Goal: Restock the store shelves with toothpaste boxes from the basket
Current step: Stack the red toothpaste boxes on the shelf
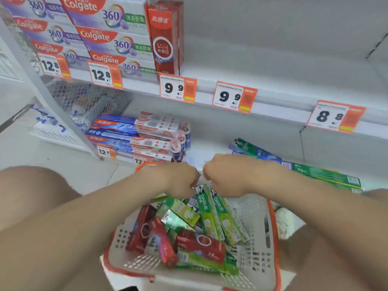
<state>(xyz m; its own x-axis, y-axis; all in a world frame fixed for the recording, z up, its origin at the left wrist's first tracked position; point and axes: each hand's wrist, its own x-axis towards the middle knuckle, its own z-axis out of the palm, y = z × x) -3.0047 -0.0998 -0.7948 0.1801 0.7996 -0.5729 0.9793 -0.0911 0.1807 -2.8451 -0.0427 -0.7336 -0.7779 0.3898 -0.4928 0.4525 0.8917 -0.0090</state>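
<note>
Leaning over the basket (258, 213), the person had both hands at the far end of the heap. The step in hand looked to be picking stock out, with no box yet carried to a shelf. The left hand (178, 179) was curled, its grip clenched on the top end of the left green box (206, 215). The right hand (224, 177), just beside it, was curled likewise on the top end of the right green box (227, 221). The fingertips themselves were hidden under the backs of the hands.

Both boxes stood tilted, side by side and touching, their lower ends buried among the red boxes (201, 244) and other green ones nearer the person. Each grip sat at the very top, so most of each box lay below the hands.

The next move would probably call for lifting the pair straight up, clear of the heap. They could then go to the lower shelf (210, 148), where the shelved green boxes (325, 174) lay at the right, beyond the basket.
</note>
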